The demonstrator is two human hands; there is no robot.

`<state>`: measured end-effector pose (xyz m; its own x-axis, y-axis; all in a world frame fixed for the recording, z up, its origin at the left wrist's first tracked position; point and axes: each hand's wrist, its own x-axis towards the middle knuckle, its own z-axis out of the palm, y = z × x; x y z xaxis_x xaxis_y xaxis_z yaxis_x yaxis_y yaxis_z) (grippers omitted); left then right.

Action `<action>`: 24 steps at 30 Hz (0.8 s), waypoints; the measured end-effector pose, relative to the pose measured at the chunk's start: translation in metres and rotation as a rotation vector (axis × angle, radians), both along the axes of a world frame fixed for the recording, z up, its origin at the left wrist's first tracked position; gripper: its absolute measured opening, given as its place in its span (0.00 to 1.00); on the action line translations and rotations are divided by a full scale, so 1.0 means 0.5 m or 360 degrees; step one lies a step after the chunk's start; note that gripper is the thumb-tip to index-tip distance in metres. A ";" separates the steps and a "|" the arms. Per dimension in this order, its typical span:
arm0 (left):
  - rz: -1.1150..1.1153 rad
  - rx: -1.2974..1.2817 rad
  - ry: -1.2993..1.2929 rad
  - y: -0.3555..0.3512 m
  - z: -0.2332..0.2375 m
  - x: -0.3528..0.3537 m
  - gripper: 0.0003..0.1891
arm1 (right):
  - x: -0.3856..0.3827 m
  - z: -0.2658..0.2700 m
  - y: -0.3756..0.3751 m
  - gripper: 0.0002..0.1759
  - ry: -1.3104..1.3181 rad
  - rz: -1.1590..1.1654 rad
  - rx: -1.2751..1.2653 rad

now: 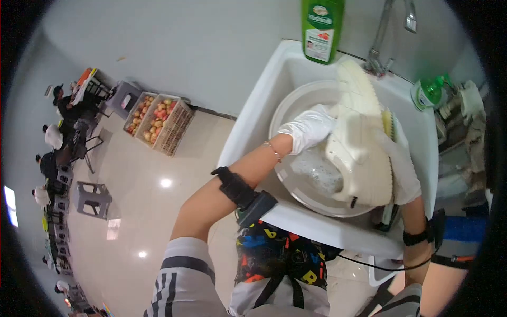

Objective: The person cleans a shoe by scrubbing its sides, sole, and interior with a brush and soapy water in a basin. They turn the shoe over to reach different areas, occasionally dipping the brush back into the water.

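Observation:
A cream-white shoe (359, 142) is tilted over a round white basin (282, 113), its toe pointing up toward the faucet. My left hand (311, 128), in a white glove, is closed on the shoe's left side near the opening, its fingertips partly hidden. My right hand (404, 169), also gloved, is on the sole side, closed around a brush. Yellow bristles of the brush (388, 124) show beside the sole; its handle is hidden by the hand. Soapy water (319, 171) with white foam lies in the basin.
The basin stands in a white sink (253, 119) with a metal faucet (376, 58). A large green bottle (320, 31) and a green pump bottle (428, 94) stand on its rim. Crates of fruit (163, 124), a grey stool (93, 199) and seated people are at left.

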<state>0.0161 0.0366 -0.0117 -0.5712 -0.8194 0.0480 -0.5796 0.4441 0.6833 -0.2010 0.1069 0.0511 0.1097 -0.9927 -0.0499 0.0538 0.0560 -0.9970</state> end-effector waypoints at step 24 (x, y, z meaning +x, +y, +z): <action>0.0152 0.0080 0.0429 0.001 0.027 -0.009 0.16 | -0.009 -0.002 -0.015 0.28 0.0158 0.0101 -0.0013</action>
<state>0.0114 0.0371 0.0017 -0.4632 -0.8742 0.1456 -0.4116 0.3577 0.8382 -0.2056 0.0995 0.0499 0.1673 -0.9843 -0.0558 -0.0487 0.0482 -0.9976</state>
